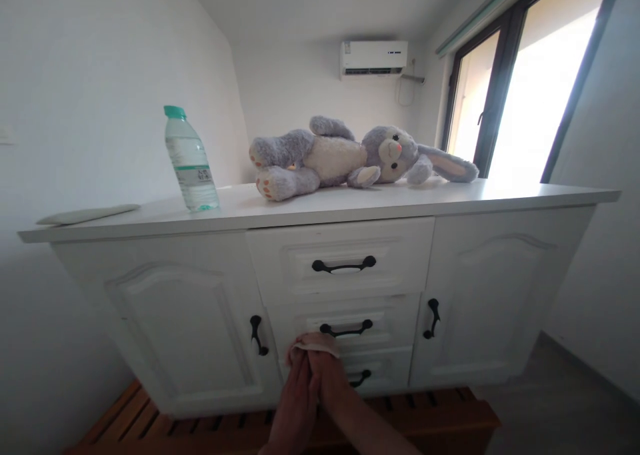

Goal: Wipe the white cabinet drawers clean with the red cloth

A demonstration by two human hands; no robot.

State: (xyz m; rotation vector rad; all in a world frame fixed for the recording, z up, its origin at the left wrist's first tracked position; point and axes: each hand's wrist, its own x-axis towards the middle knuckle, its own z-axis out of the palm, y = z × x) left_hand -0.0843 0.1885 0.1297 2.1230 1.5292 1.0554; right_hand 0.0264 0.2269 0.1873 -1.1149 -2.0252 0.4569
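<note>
Both hands meet low in front of the white cabinet's middle drawers. My right hand (325, 370) is closed on a pale, thin cloth (316, 346), which lies just under the left end of the black handle (346, 327) of the middle drawer. Pressed against it on the left is my left hand (301, 383), its fingers together and reaching up to the same cloth. The fingertips are partly hidden. Behind my right forearm shows the black handle (361, 378) of the bottom drawer. All three drawers (380, 242) look closed.
On the cabinet top (240, 210) stand a water bottle (193, 162) with a green cap, a lying plush rabbit (335, 158) and a flat pale item (90, 214). Cabinet doors (175, 335) flank the drawers. A slatted wooden bench (440, 408) lies below; a window (545, 88) is at right.
</note>
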